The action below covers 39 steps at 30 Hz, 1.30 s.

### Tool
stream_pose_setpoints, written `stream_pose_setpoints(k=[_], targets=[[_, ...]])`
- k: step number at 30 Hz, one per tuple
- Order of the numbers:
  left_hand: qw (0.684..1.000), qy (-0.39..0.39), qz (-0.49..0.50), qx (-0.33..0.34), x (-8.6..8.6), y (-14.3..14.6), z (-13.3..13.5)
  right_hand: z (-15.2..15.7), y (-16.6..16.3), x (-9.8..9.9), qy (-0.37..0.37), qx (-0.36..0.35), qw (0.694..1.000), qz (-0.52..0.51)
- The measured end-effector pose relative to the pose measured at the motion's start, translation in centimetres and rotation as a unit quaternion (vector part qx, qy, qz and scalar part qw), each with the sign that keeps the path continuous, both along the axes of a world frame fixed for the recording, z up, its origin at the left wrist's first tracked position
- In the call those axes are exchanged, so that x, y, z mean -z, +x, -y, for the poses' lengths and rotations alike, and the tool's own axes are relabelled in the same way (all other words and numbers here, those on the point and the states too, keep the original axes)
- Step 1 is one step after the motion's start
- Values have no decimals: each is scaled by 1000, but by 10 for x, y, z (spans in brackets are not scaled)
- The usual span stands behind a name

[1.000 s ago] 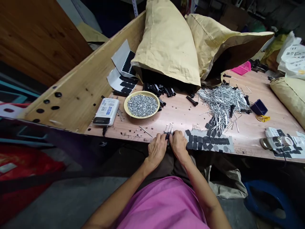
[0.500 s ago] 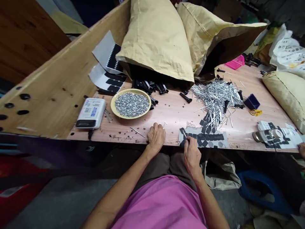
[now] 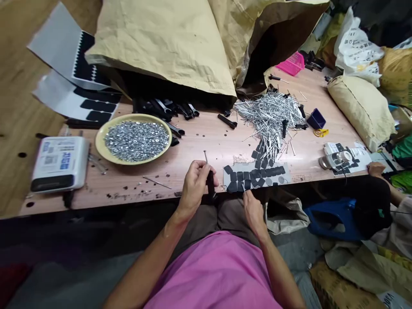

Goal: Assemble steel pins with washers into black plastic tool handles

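My left hand (image 3: 195, 186) is raised just over the table's front edge, its fingers closed on a black plastic piece (image 3: 210, 183). A thin metal rod (image 3: 206, 156) with a small head points up from that grip. My right hand (image 3: 252, 208) is lower, at the edge, pinching a thin metal tool (image 3: 243, 188) whose shape is mostly hidden. Its tip lies by the black rounded pads (image 3: 246, 175) on a grey backing sheet (image 3: 236, 167). Beyond the sheet spreads a heap of metal rods (image 3: 273, 120).
A yellow bowl (image 3: 100, 146) of small metal washers stands left, beside a white box-shaped device (image 3: 61, 159). Large paper sacks (image 3: 167, 43) fill the back, with black plastic parts at their mouth. Rightward are a dark blue cup (image 3: 316, 119), a glass jar (image 3: 331, 160) and another person's hand (image 3: 376, 168).
My left hand has come up from the tabletop, and the black piece with the upright rod now shows in it. My right hand has drawn back slightly from the pads. The view has shifted.
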State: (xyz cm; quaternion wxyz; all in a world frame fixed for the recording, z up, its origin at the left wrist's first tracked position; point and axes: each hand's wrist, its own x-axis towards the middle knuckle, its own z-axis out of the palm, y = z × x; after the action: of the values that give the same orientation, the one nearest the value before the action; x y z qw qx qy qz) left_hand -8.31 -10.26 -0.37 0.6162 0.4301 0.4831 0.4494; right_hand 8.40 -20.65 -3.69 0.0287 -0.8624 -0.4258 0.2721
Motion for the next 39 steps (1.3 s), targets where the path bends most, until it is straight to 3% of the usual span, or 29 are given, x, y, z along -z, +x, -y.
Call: stream_pose_setpoints(k=[4,8,13,17,22,26,34,37,39], targets=[[996,-59,60,-23,2,7,10,1,-3,4,48,61,989,-124],[995,-84,49,-8,13,9,18,1,-8,8,49,83,949,-299],[995,-89,38,-26,17,7,19,-4,-5,4,106,270,887,-358],[994,-100,45,-19,14,11,17,-7,-16,3,76,223,870,-433],[994,-96,38,-35,14,12,16,-3,-24,0,76,278,828,-482],[995,-91,42,-16,16,14,15,-1,-30,3,32,250,810,-530],[995,-89,34,-13,19,17,18,3,-24,-1,13,222,820,-527],[992,-115,56,-14,17,18,19,24,7,-2,37,239,860,-449],[985,-153,77,-5,16,20,20,41,38,-3,71,264,908,-317]])
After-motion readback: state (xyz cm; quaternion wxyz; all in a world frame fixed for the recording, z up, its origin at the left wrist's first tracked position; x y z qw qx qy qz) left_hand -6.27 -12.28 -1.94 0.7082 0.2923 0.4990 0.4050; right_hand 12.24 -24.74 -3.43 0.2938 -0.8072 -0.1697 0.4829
